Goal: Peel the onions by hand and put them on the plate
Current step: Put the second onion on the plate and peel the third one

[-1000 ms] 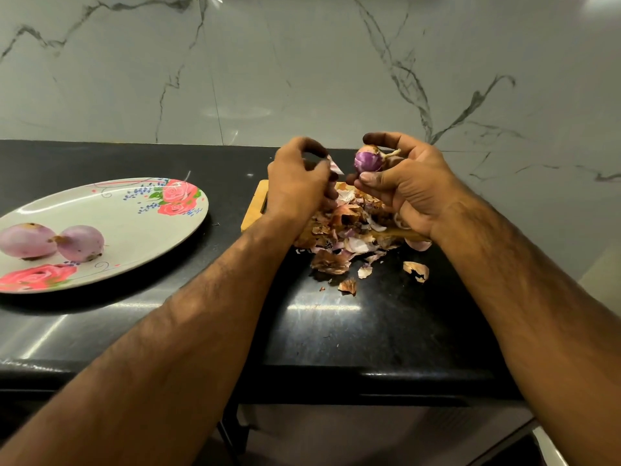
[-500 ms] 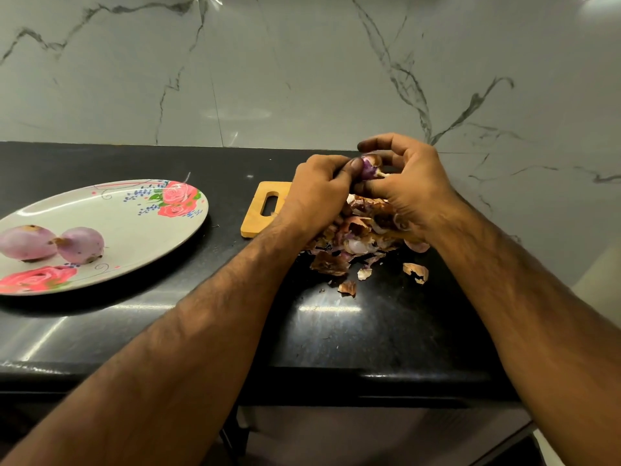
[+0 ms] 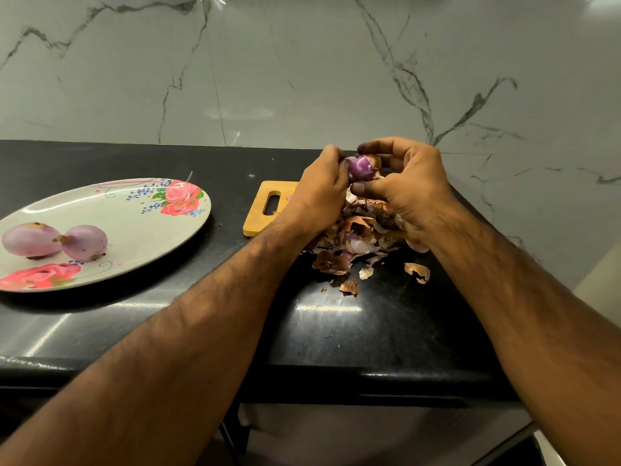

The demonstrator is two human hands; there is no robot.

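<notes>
A small purple onion [image 3: 362, 168] with some brown skin still on it is held above the wooden cutting board [image 3: 265, 207]. My right hand [image 3: 408, 186] grips it from the right, fingers curled over the top and thumb below. My left hand [image 3: 321, 193] pinches the onion's left side with its fingertips. On the floral plate [image 3: 141, 227] at the left lie two peeled pale purple onions [image 3: 30, 239] [image 3: 85, 242], side by side and touching.
A heap of onion skins [image 3: 356, 243] covers the board under my hands, and loose scraps [image 3: 416, 272] lie on the black counter [image 3: 353, 331] in front. A marble wall stands behind. The counter's front edge runs just below my forearms.
My left hand, which held a torn piece of skin a second ago, has come back to the onion and now pinches its side. The onion has stayed in my right hand.
</notes>
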